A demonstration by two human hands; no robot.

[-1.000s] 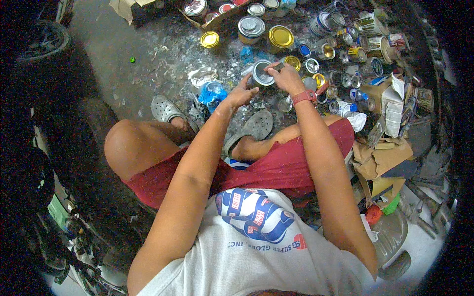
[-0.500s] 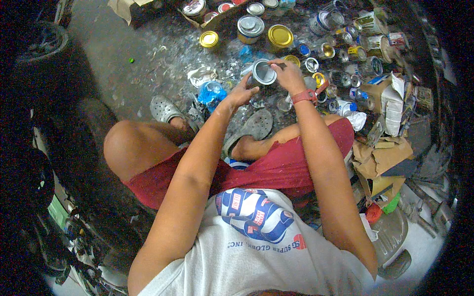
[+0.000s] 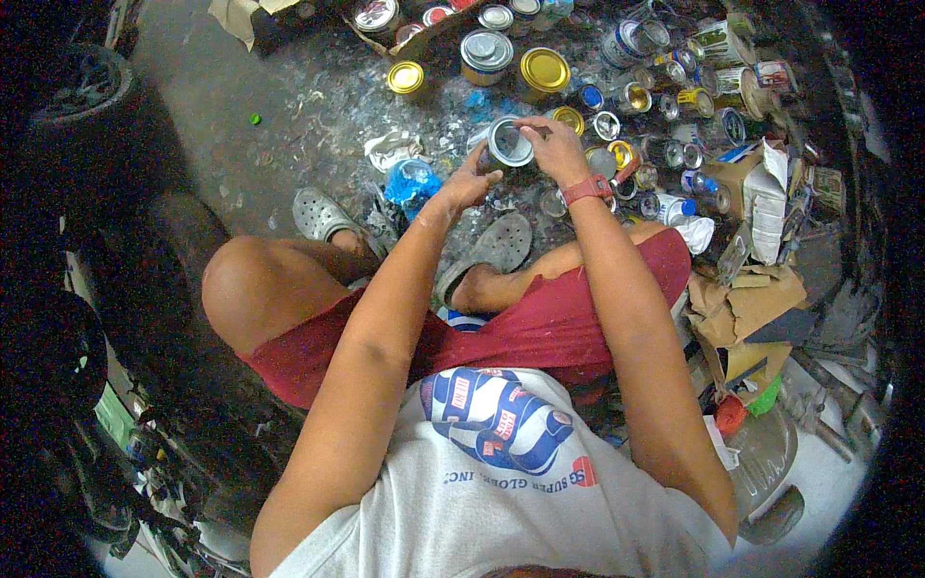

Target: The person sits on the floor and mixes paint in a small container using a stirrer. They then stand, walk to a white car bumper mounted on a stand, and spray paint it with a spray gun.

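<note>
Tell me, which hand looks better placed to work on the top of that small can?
Probably the right hand: its fingers already rest on the can's upper rim, while the left hand grips the can from below, steadying it.

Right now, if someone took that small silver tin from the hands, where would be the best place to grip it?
Probably around the round side wall of the small silver tin, coming from its far upper side. The left hand cups it from below and the right hand works at its rim, so only that side shows free; its open mouth faces up.
</note>
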